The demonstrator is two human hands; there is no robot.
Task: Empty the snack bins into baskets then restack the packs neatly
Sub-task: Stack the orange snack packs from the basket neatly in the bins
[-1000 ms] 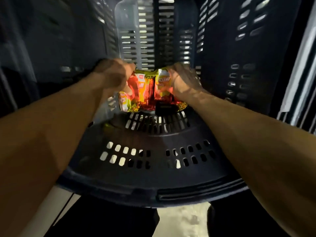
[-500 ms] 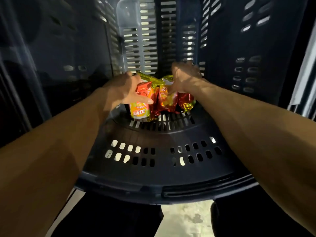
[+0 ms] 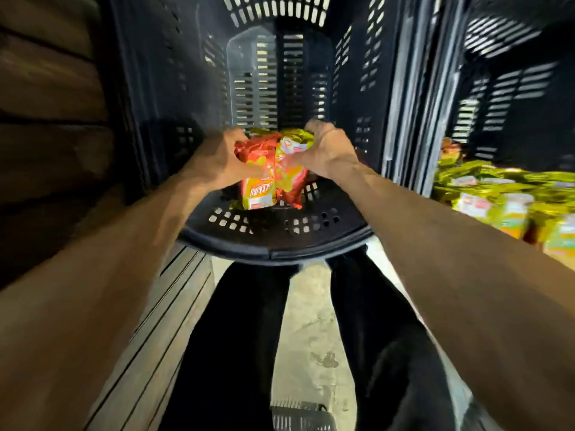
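A small bunch of red, orange and yellow snack packs (image 3: 273, 172) is held between both my hands over the near rim of a dark slotted bin (image 3: 273, 241) lying on its side. My left hand (image 3: 217, 160) grips the packs from the left, thumb across their front. My right hand (image 3: 320, 150) grips them from the right, fingers curled over the top edge. The backs of the packs are hidden by my fingers.
A second dark slotted bin (image 3: 513, 88) stands at the right, with a heap of yellow-green snack packs (image 3: 504, 197) in front of it. A brown slatted wall (image 3: 49, 119) runs along the left. My dark trousers and pale floor (image 3: 311, 337) lie below, with a basket edge (image 3: 298, 415).
The view has pulled back from inside the bin. Both hands have drawn the bunch of packs toward the bin's near rim. The heap of packs at the right has come into view.
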